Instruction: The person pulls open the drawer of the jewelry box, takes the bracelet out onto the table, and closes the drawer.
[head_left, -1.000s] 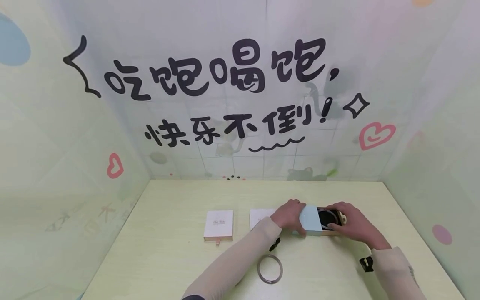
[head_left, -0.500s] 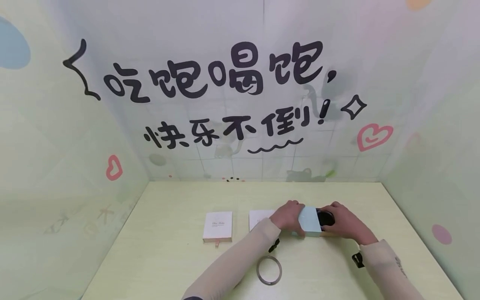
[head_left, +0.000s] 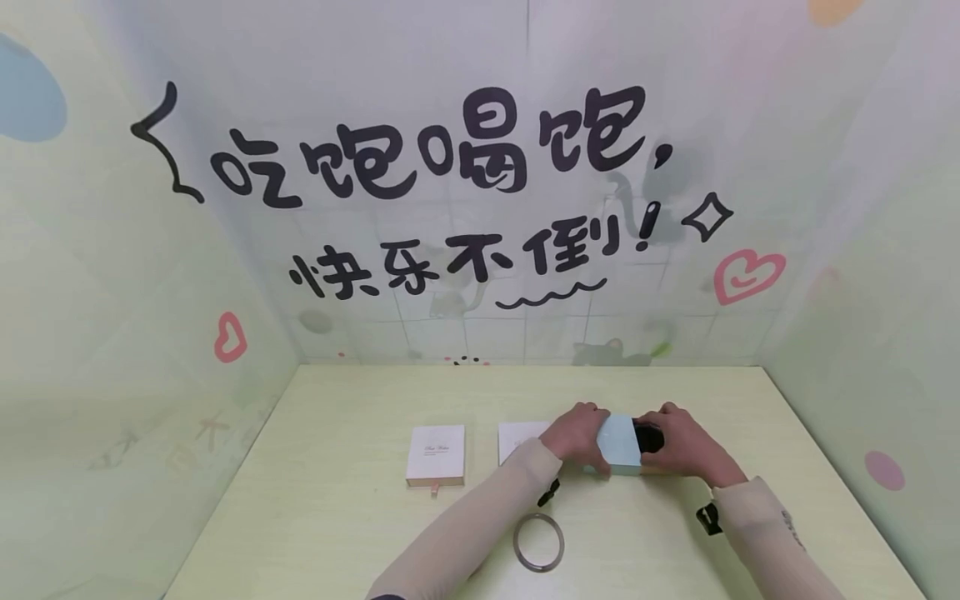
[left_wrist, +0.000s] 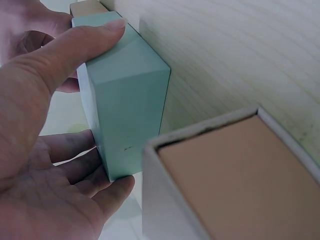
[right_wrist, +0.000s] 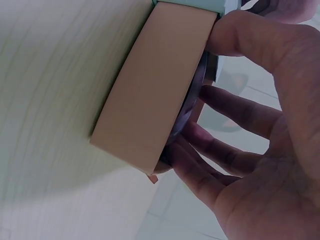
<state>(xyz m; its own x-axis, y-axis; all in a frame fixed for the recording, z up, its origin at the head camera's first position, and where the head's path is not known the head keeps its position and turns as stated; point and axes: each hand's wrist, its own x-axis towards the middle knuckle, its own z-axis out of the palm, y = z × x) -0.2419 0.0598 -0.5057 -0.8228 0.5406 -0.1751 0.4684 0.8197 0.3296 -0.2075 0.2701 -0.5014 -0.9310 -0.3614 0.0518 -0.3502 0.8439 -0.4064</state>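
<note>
My left hand (head_left: 579,433) grips the light-blue sleeve of a gift box (head_left: 621,442), thumb on one side and fingers on the opposite side. From the sleeve's right end sticks a tan drawer (right_wrist: 150,85) with a black inside. A dark, glossy bangle (right_wrist: 189,107) sits at the drawer's open top, partly hidden by my right hand (head_left: 684,443). The right thumb and fingers are curled over the bangle, holding it at the drawer. A second bangle (head_left: 517,543), greyish brown, lies on the table in front of the left forearm.
A white box (head_left: 436,452) with a small ribbon tab stands at the left. Another white box (head_left: 517,437) is beside the left hand, partly covered by the forearm. A printed curtain (head_left: 465,333) rises behind the table (head_left: 337,533).
My right hand has shifted left over the drawer towards the blue sleeve, covering more of the bangle. The left hand keeps its grip on the sleeve.
</note>
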